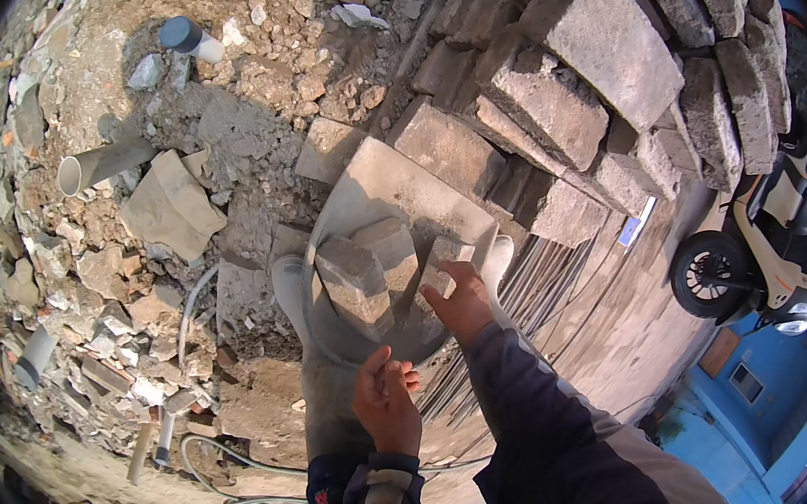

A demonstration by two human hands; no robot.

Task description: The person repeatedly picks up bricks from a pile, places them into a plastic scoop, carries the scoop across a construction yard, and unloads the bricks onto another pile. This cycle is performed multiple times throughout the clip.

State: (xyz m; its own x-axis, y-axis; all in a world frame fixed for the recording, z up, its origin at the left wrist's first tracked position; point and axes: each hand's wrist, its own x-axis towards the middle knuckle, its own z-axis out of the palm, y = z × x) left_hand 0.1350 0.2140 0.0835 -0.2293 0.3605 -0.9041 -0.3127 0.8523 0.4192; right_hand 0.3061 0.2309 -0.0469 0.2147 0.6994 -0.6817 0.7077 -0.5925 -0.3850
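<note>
My left hand [387,402] hovers at the near side of a grey, round-edged pan [364,178], fingers loosely bent and apart, holding nothing. Three concrete blocks lie in the pan: a left block [349,271], a middle block [388,246] and a right block [446,251]. Over the near end of the right block is my right hand [462,301], thumb and forefinger spread; I cannot tell whether it touches the block. Its other fingers are partly hidden. The pan sits between my two pale boots [288,291].
Stacked concrete blocks [604,41] rise at the far right, with thin metal rods [549,285] nearer. Rubble, a pale pipe [96,169], a capped pipe [186,37], a hammer [168,422] and a looped hose [252,497] lie left. A scooter [757,259] stands right.
</note>
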